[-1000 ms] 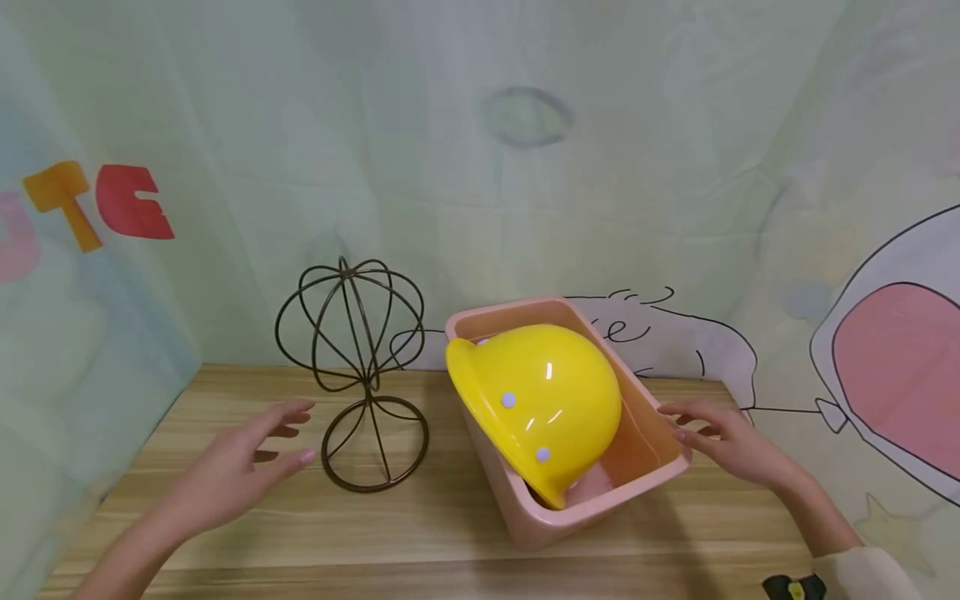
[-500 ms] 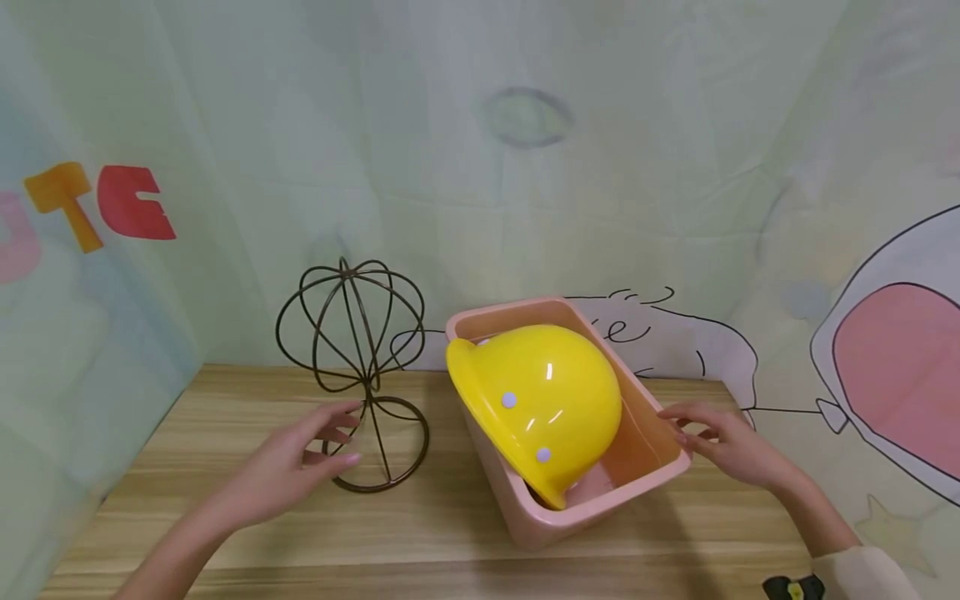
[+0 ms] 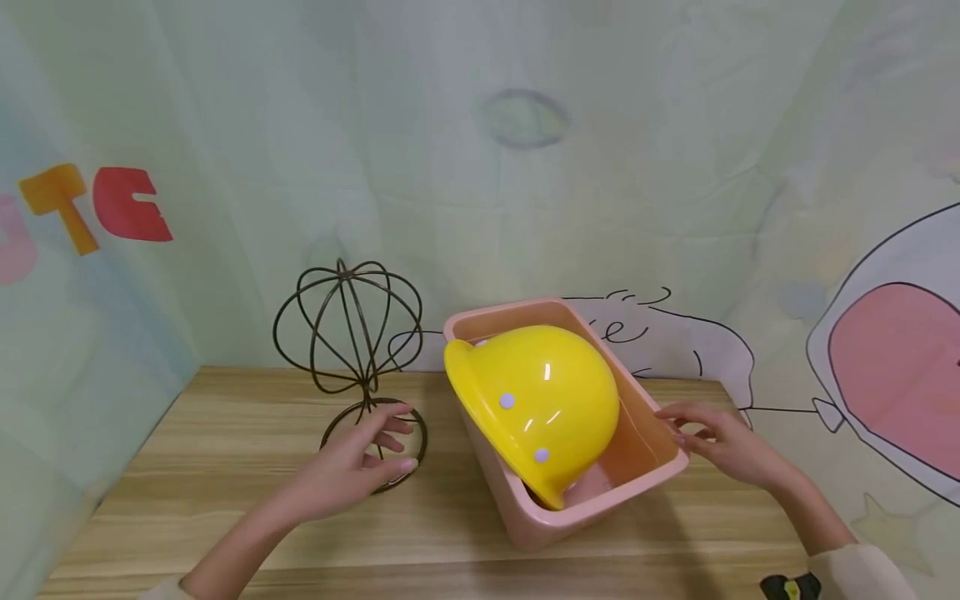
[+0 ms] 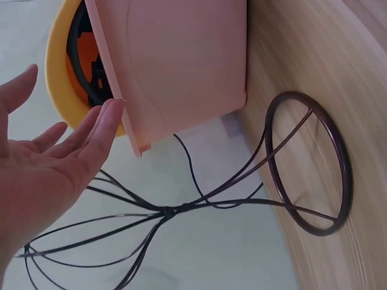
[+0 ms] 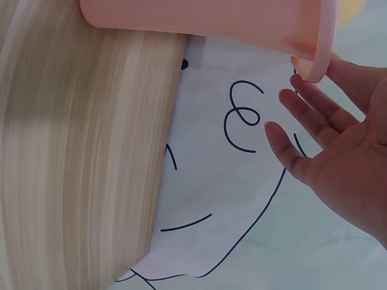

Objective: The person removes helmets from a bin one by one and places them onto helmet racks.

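A yellow hard hat with pale dots lies tilted in a pink plastic bin, its brim over the bin's left rim. Dark straps and an orange inside show under the hat in the left wrist view. My right hand pinches the bin's right rim between thumb and finger, the other fingers loosely spread. Left of the bin stands a dark wire hat stand with a ring base. My left hand hovers in front of that base, fingers loosely bent and holding nothing, palm toward the bin.
Everything stands on a wood-grain table. Behind it hangs a pale printed cloth with letters and a balloon drawing. Part of a dark bow shows by the right sleeve.
My left hand has moved right, from beside the wire stand to in front of its base and nearer the bin. The right hand, bin and hard hat have stayed put.
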